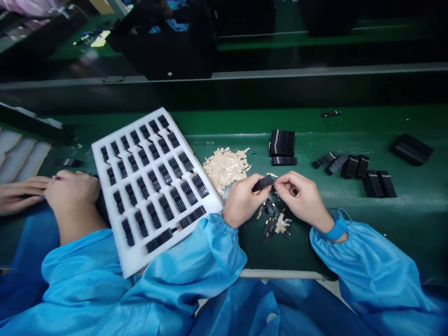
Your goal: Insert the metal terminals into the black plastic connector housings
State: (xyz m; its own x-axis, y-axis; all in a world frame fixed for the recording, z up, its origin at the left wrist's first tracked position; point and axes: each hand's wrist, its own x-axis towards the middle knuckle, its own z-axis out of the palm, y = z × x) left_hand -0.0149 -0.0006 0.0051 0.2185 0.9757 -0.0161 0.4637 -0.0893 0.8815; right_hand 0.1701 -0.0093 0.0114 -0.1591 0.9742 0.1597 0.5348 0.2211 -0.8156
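My left hand (241, 199) is closed around a small black rectangular plastic part (262, 183), held slightly tilted above the green bench. Fingers pinched together, my right hand (300, 193) meets the part's right end; whatever lies between its fingertips is too small to make out. Just below both hands is a loose heap of small black and beige pieces (278, 225). A larger pile of flat beige pieces (227, 167) lies beyond my left hand. To the left, a white foam tray (130, 265) holds rows of black parts in its slots, partly under my left sleeve.
Stacked black parts (283, 143) stand beyond my hands, with more groups (355, 166) to the right. A black block (412, 149) sits at far right. Another person's hands (72, 189) rest left of the tray. A dark bin (175, 53) stands behind a raised ledge.
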